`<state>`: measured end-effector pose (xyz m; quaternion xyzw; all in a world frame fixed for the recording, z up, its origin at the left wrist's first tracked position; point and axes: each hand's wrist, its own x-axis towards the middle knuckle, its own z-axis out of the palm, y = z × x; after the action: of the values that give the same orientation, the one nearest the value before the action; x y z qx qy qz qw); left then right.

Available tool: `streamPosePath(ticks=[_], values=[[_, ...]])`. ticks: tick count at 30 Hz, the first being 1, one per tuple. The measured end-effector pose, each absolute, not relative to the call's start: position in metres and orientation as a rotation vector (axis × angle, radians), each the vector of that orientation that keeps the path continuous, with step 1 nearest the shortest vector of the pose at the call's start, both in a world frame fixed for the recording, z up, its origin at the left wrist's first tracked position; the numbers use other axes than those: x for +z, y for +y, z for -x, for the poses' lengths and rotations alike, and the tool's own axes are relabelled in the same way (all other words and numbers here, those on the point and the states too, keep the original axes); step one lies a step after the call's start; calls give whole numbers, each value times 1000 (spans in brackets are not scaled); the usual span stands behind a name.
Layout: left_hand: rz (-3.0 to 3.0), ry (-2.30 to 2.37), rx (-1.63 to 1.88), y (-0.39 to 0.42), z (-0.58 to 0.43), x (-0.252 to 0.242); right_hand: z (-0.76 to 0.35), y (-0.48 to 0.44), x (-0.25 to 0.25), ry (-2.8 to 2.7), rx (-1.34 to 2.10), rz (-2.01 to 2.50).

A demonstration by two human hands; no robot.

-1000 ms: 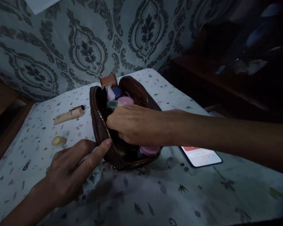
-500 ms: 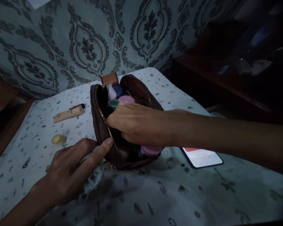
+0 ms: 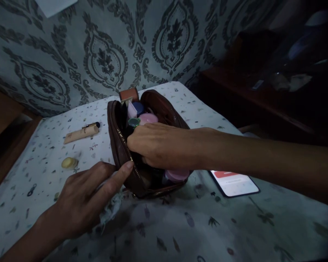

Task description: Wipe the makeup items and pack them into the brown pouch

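Observation:
A brown cosmetic bag [image 3: 119, 147] lies unzipped on the patterned cloth. My right hand [image 3: 149, 143] reaches down into it with its fingers curled. Their tips, and anything in them, are hidden. Beside its knuckles in the bag are a green round lid [image 3: 134, 122], a pink round lid [image 3: 148, 118] and a blue cap [image 3: 138, 108]. Another pink lid [image 3: 177, 175] shows under my right wrist. My left hand [image 3: 87, 194] holds the bag's near left edge, thumb on the zip and fingers against the outer side. A frayed whitish tissue or cloth [image 3: 111, 210] sticks out beneath this hand.
Left of the bag lie a beige tube [image 3: 81, 134], a dark-capped pen-like item [image 3: 91, 125] and a small yellowish jar [image 3: 69, 163]. A lit phone [image 3: 236, 185] lies to the right, under my forearm. An orange-brown item [image 3: 129, 94] stands behind the bag.
The whole view has shifted slightly, with everything sitting a little lower and to the right. Both hands keep nearly the same place on and in the bag.

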<state>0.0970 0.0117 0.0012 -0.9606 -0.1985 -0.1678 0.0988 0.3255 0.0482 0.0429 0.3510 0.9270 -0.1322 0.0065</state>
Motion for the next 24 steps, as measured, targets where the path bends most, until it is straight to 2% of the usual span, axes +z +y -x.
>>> streamPosePath(ticks=[8,17,24], values=[[2842,-570,-467,13,-97,2,-330,46,53,2829,-396,-1146],[2891,-711,-504,8,-75,-9,-355,48,45,3247,-424,-1305],[2801,-1191,-579,15,1,-20,-361,10,46,3347,-274,-1742]])
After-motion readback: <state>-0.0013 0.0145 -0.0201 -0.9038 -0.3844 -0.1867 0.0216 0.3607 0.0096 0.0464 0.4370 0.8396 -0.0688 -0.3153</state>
